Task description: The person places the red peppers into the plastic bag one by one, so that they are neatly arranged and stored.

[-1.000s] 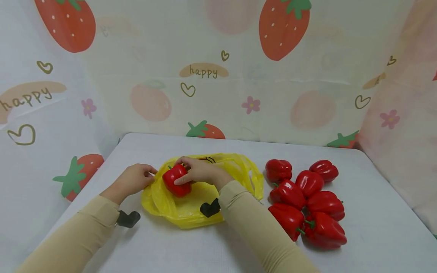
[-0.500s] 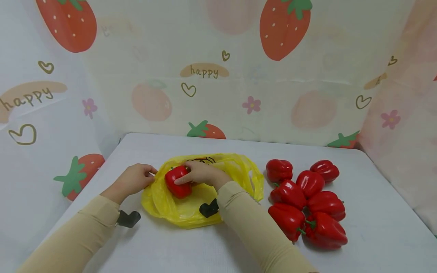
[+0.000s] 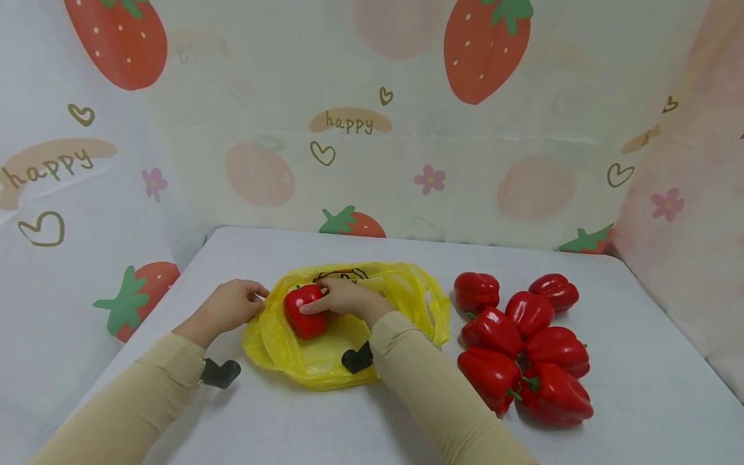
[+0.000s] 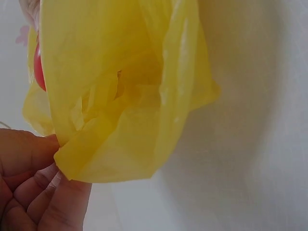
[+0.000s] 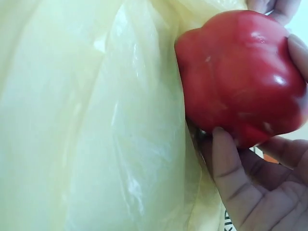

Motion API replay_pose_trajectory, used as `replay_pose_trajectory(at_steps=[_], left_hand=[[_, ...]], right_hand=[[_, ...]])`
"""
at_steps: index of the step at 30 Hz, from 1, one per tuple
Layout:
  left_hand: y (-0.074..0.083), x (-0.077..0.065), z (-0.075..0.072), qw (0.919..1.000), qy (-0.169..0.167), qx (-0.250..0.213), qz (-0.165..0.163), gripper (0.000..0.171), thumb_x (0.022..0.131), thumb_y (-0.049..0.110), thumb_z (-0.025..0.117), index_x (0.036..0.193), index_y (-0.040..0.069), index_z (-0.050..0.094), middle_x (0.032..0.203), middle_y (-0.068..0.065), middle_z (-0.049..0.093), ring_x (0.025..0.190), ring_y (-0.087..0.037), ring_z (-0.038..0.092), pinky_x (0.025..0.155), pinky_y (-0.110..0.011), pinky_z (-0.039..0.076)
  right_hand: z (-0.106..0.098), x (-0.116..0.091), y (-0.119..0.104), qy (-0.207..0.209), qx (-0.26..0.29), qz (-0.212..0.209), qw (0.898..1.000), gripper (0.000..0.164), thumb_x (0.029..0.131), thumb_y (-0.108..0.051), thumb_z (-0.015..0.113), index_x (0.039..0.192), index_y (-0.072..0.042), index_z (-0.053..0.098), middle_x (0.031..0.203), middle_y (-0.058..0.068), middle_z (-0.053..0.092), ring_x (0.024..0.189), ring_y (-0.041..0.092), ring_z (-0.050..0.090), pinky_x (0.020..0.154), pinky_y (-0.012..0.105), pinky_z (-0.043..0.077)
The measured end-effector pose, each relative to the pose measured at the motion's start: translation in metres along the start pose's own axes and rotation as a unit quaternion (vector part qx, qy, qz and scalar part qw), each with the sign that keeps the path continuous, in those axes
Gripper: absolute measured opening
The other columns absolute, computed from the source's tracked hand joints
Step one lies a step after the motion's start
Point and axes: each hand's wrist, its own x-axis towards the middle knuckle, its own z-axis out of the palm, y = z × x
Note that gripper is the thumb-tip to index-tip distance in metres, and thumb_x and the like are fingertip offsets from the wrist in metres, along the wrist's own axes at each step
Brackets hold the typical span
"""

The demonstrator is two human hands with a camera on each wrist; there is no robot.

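A yellow plastic bag (image 3: 316,373) lies spread with its mouth open in the middle of the table. My left hand (image 3: 228,309) pinches the bag's left edge; the left wrist view shows the thumb and a finger (image 4: 67,204) meeting on the film. With my right hand (image 3: 353,298) I hold a red bell pepper (image 3: 303,318) at the bag's mouth, green stem away from me. Seen from the right wrist, the fingers and thumb curve round the pepper (image 5: 245,72), beside a sheet of bag film (image 5: 110,120). Whatever lies deeper in the bag is hidden.
Several more red bell peppers (image 3: 527,314) lie grouped to the right of the bag on the white table (image 3: 628,387). A printed cloth (image 3: 465,148) with strawberries and hearts hangs behind and at both sides.
My right hand has moved the bell pepper slightly right and a little lower at the bag's mouth. The left hand keeps its pinch on the bag's edge.
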Motion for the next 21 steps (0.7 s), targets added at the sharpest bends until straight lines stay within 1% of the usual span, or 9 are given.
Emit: replay_pose_trajectory(at_steps=[3, 7, 16, 21], left_hand=[[0.0010, -0.0006, 0.0003, 1.0000, 0.001, -0.001, -0.003, 0.029, 0.089, 0.012, 0.054, 0.116, 0.003, 0.057, 0.097, -0.010, 0.061, 0.076, -0.019, 0.057, 0.077, -0.035, 0.052], [0.0012, -0.0003, 0.0010, 1.0000, 0.001, 0.000, -0.004, 0.029, 0.089, 0.012, 0.055, 0.116, 0.003, 0.057, 0.098, -0.011, 0.061, 0.078, -0.019, 0.057, 0.078, -0.035, 0.052], [0.0008, 0.0001, 0.0015, 1.0000, 0.002, 0.001, -0.001, 0.029, 0.089, 0.012, 0.054, 0.116, 0.002, 0.057, 0.098, -0.011, 0.061, 0.077, -0.019, 0.057, 0.077, -0.035, 0.052], [0.0007, 0.0004, 0.0021, 1.0000, 0.000, -0.002, -0.002, 0.029, 0.089, 0.012, 0.054, 0.116, 0.002, 0.057, 0.098, -0.010, 0.061, 0.078, -0.019, 0.057, 0.077, -0.035, 0.052]], right_hand=[[-0.0005, -0.0011, 0.0018, -0.004, 0.013, 0.007, 1.000, 0.082, 0.071, -0.041, 0.074, 0.138, -0.014, 0.037, 0.125, 0.000, 0.049, 0.110, 0.019, 0.045, 0.092, 0.037, 0.044], [-0.0015, -0.0014, 0.0029, -0.014, 0.034, 0.008, 0.999, 0.080, 0.073, -0.036, 0.074, 0.139, -0.013, 0.036, 0.123, 0.001, 0.049, 0.108, 0.020, 0.047, 0.089, 0.037, 0.046], [-0.0025, 0.0004, 0.0062, -0.015, 0.054, 0.015, 0.998, 0.077, 0.072, -0.033, 0.076, 0.135, -0.007, 0.040, 0.116, 0.004, 0.053, 0.095, 0.021, 0.056, 0.084, 0.035, 0.050], [-0.0028, -0.0005, 0.0055, -0.019, 0.068, 0.020, 0.997, 0.073, 0.072, -0.030, 0.076, 0.132, -0.006, 0.043, 0.112, 0.005, 0.054, 0.095, 0.023, 0.056, 0.084, 0.037, 0.050]])
